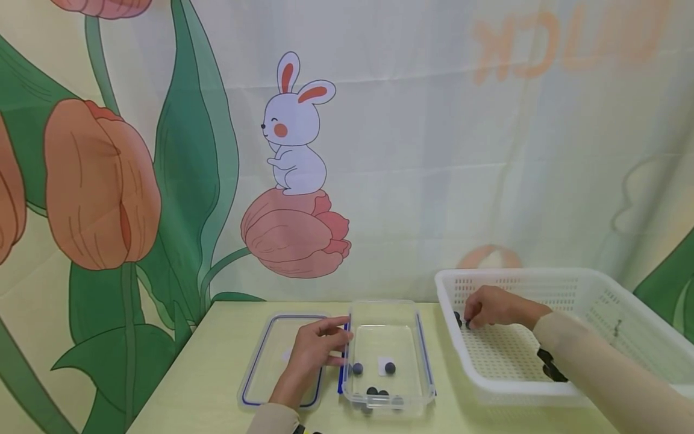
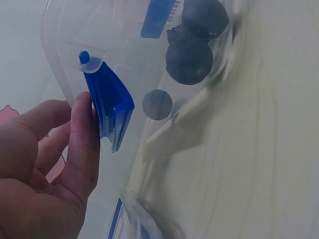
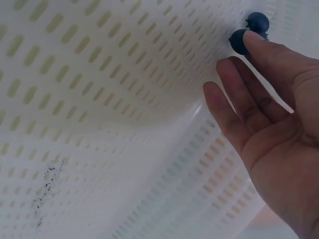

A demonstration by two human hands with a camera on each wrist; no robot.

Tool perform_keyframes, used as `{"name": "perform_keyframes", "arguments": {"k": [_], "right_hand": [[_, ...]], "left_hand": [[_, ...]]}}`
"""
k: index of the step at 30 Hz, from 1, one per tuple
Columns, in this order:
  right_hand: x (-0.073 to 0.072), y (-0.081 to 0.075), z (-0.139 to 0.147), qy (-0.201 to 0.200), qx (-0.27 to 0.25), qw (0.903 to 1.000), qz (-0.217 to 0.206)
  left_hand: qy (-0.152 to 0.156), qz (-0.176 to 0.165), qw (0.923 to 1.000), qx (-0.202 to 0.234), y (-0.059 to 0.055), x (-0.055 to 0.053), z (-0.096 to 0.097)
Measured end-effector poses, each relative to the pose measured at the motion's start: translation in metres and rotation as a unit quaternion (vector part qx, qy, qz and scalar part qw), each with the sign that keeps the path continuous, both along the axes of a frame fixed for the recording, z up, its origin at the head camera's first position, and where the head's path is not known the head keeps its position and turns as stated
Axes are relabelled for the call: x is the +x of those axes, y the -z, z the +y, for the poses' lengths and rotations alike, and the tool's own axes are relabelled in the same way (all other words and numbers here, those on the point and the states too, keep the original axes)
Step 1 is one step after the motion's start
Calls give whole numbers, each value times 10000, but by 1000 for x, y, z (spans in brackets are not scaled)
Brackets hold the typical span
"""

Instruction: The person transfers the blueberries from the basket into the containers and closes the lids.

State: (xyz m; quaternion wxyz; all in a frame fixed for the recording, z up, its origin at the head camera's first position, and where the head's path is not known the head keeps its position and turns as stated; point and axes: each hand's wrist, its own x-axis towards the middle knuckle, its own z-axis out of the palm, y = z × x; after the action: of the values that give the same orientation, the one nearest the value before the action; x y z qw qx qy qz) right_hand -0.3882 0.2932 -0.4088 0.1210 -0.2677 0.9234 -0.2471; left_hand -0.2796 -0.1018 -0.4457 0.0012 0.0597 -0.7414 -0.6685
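Observation:
My right hand reaches into the white perforated basket at the right. Its thumb and a finger pinch a dark blueberry near the basket wall, while the other fingers stay loosely extended. Another blueberry lies right beside that one. In the head view my left hand rests its fingertips against the left side of a clear plastic container. The left wrist view has those fingers touching a blue latch that hangs down. Several blueberries lie inside the container.
A clear lid with a blue seal lies on the pale yellow table, left of the container and partly under my left arm. A small white label shows at the container's bottom. Behind the table hangs a printed curtain.

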Motion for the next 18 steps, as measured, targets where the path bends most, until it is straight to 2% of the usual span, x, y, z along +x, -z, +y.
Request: {"name": "perform_keyframes", "arguments": {"k": [4,10,15,18], "right_hand": [[1,-4,2,-2,-47,9999,105],[1,-13,5,-58,-467,9988,152],[8,-28,5,-39,-884,9961,-37],[11,-37,5,39,-1035,9946,30]], "left_hand": [[21,0,10000,37,0,0,-1],[65,47,10000,18,1,-1,-1],[100,98,9999,5,0,1,-1],[100,119,9999,7,0,1,-1]]}}
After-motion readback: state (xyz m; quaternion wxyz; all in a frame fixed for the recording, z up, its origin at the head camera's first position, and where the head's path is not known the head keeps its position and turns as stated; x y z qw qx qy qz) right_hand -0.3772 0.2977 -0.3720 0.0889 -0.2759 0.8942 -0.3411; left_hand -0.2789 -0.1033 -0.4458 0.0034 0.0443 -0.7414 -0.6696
